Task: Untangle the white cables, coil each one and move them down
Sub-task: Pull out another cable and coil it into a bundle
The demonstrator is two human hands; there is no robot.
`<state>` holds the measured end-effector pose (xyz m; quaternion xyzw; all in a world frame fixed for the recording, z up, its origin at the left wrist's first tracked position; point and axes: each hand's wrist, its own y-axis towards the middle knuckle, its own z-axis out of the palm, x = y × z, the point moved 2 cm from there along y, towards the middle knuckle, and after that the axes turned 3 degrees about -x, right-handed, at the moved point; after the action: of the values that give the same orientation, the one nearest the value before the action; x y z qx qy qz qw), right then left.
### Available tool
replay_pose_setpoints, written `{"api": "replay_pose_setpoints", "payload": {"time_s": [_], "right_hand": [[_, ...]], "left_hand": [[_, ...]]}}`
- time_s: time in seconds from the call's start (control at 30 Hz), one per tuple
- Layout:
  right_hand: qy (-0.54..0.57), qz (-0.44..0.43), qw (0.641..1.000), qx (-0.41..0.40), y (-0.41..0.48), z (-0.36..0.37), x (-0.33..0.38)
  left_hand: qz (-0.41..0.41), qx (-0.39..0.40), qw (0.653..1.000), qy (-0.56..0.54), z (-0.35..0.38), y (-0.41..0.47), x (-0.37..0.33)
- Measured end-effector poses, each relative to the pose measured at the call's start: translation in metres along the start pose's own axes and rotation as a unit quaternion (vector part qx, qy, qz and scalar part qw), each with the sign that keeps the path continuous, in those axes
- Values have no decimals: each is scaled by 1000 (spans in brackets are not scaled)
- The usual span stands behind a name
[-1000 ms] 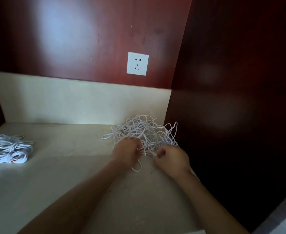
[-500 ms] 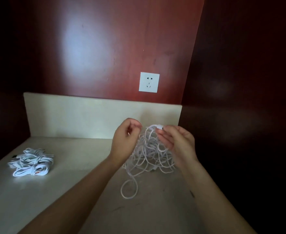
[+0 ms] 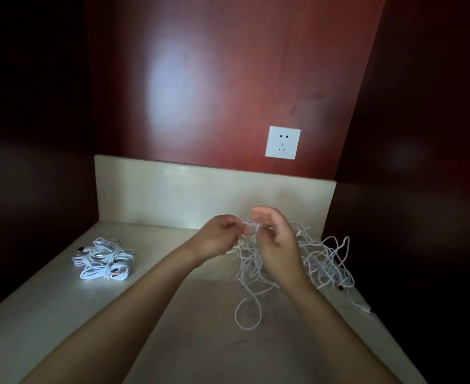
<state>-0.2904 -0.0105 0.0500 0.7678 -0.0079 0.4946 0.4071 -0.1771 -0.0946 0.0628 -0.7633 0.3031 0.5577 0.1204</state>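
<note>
Pinching a strand of white cable between them, the left hand and right hand are raised above the counter in the head view — left fingers curled shut on the strand, right thumb and forefinger nipping it with the other fingers spread loose. Below them the tangled cables sprawl against the dark right-hand panel, one loop trailing toward the near edge. Coiled cables lie well apart at the counter's left side, near its edge. Bare counter stretches between the two heaps. A wall socket sits above the pale backsplash.
</note>
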Motion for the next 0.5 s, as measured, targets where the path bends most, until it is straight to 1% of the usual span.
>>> {"api": "replay_pose_setpoints", "payload": {"time_s": [0.07,0.1,0.17,0.2,0.27,0.33,0.4,0.43,0.47,0.5], "right_hand": [[-37,6,998,59,-8,22,-12],[-69,-1,995,70,-12,32,-20],[-155,-54,984,62,-18,48,-36],[-202,-84,974,63,-21,54,-42],[-280,-125,950,58,-23,63,-50],[-326,-137,934,52,-21,67,-53],[-369,-136,918,57,-18,68,-59],[-383,-133,912,58,-15,67,-61],[-392,-130,909,60,-12,63,-65],[-396,-129,907,60,-9,59,-68]], "left_hand": [[4,-5,999,33,-4,-6,7],[1,-7,1000,26,-6,-8,12],[-15,-14,999,-35,-11,-16,23],[-24,-24,996,-77,-14,-19,28],[-33,-62,985,-159,-19,-25,38],[-23,-103,960,-258,-29,-27,42],[0,-130,913,-387,-45,-26,43],[12,-149,888,-435,-56,-25,42],[20,-173,871,-459,-66,-25,43],[24,-201,862,-465,-76,-25,46]]}}
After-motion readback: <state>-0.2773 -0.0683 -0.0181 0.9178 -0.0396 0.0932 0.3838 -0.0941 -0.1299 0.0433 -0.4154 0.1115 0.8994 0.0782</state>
